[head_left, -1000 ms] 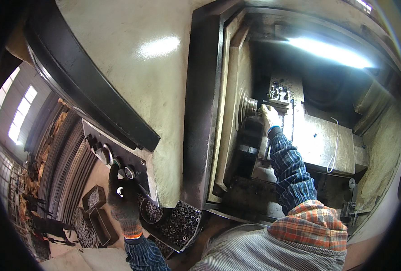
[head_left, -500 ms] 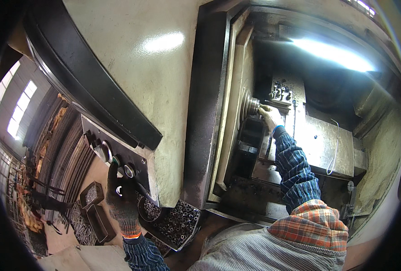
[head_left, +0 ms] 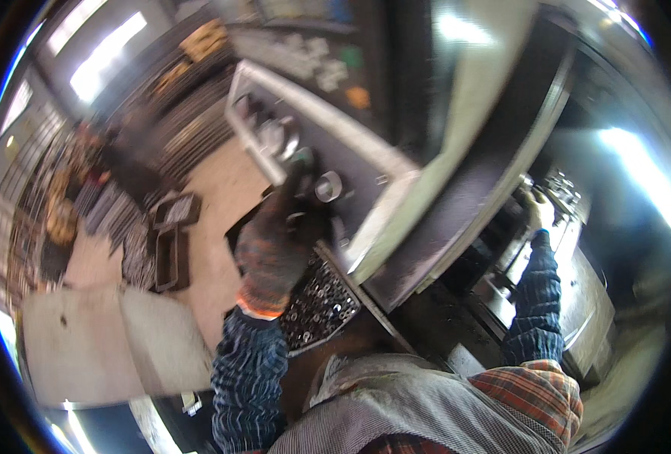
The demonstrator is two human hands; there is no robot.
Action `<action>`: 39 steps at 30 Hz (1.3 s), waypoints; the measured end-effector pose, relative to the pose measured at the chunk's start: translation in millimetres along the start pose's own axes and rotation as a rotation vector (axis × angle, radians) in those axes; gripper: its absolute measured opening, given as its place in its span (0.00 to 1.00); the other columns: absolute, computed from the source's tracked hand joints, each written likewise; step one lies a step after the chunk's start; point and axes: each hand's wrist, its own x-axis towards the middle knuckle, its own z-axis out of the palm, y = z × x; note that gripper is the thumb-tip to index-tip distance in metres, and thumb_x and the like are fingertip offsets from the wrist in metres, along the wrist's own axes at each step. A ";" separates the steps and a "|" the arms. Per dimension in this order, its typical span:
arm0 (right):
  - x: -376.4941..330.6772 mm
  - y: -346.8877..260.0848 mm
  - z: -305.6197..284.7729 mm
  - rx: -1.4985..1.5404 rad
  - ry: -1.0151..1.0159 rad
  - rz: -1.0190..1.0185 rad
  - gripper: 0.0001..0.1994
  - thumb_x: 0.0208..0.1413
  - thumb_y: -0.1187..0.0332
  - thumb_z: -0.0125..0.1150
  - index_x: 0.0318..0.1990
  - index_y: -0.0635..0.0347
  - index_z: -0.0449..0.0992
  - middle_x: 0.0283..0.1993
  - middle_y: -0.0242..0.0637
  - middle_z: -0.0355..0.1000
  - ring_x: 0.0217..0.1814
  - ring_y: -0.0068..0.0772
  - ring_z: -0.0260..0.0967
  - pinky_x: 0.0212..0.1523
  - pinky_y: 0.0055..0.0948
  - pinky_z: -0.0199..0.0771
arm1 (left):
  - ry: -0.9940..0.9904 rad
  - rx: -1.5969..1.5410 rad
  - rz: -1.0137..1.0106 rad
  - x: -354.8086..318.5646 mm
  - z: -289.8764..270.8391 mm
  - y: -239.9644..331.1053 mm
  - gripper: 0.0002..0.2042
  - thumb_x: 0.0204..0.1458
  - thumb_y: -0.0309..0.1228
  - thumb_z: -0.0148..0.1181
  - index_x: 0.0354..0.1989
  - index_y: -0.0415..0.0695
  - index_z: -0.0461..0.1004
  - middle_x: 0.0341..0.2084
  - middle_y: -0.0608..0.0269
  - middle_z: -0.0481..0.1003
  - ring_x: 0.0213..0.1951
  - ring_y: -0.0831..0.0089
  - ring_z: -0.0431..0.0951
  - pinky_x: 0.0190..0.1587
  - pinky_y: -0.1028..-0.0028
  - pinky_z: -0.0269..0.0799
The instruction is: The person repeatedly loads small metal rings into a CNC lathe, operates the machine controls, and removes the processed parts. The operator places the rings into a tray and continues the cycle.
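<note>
My left hand [head_left: 275,250], in a dark knitted glove with an orange cuff, is at the dark control panel [head_left: 366,178]. One stretched finger touches a greenish button beside a silver round knob [head_left: 281,138]; shadow and blur hide the other fingers. Inside the lathe, my right hand [head_left: 538,208], in a pale glove, has its fingers closed at a round metal part [head_left: 527,181] at the spindle. The part is small and smeared here, and the hand covers some of it. Close to that hand stands the tool holder [head_left: 562,189] with its bolts.
Below the panel sits a tray of small metal rings [head_left: 320,306]. The curved dark machine door edge [head_left: 487,166] stands between my arms. Dark bins [head_left: 171,261] and metal rods [head_left: 137,253] lie on the floor at left, near a pale board [head_left: 108,344].
My view has swung left, so the panel and left hand appear larger and nearer the middle, while the lathe interior shifts to the right edge. Both hands keep their places.
</note>
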 end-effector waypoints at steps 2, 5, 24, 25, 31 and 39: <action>8.9 9.2 2.8 0.174 -0.039 0.088 0.25 0.57 0.58 0.62 0.57 0.66 0.74 0.55 0.45 0.75 0.56 0.34 0.72 0.58 0.30 0.68 | 0.014 0.240 0.206 -8.8 -2.8 3.2 0.25 0.51 0.24 0.61 0.60 0.49 0.71 0.39 0.60 0.81 0.34 0.70 0.83 0.37 0.73 0.78; 18.6 18.6 3.3 0.089 -0.048 0.091 0.26 0.56 0.58 0.64 0.58 0.66 0.73 0.55 0.44 0.75 0.53 0.32 0.72 0.56 0.27 0.68 | -0.089 0.335 0.199 -13.8 -12.1 9.2 0.26 0.50 0.29 0.62 0.61 0.56 0.71 0.39 0.58 0.81 0.33 0.64 0.84 0.36 0.71 0.79; -146.6 -154.2 -33.7 0.591 0.043 -0.261 0.20 0.69 0.61 0.47 0.64 0.57 0.68 0.55 0.33 0.73 0.37 0.17 0.65 0.36 0.19 0.70 | 0.391 -0.308 -0.506 -203.7 -160.5 -42.9 0.18 0.58 0.22 0.57 0.58 0.36 0.71 0.25 0.72 0.71 0.23 0.85 0.69 0.25 0.83 0.66; -178.4 -198.2 -30.6 0.657 0.049 -0.234 0.20 0.69 0.58 0.47 0.63 0.54 0.70 0.50 0.30 0.73 0.33 0.15 0.63 0.31 0.17 0.65 | 0.459 -0.318 -0.540 -223.9 -175.5 -44.3 0.18 0.59 0.23 0.57 0.58 0.35 0.69 0.24 0.72 0.71 0.22 0.85 0.68 0.24 0.83 0.65; -353.9 -359.1 21.4 0.670 -0.604 -0.370 0.23 0.68 0.54 0.43 0.58 0.63 0.71 0.54 0.39 0.71 0.41 0.28 0.75 0.34 0.24 0.78 | 0.976 -0.255 -0.549 -369.8 -260.4 -25.9 0.17 0.59 0.24 0.57 0.56 0.38 0.72 0.28 0.71 0.73 0.22 0.86 0.69 0.22 0.83 0.64; -593.0 -430.8 129.7 1.060 -2.182 0.626 0.18 0.64 0.78 0.46 0.61 0.66 0.62 0.56 0.54 0.70 0.57 0.53 0.71 0.59 0.48 0.76 | 1.551 0.302 -0.599 -543.8 -304.5 97.9 0.19 0.61 0.31 0.55 0.59 0.39 0.70 0.24 0.73 0.72 0.19 0.90 0.62 0.17 0.87 0.54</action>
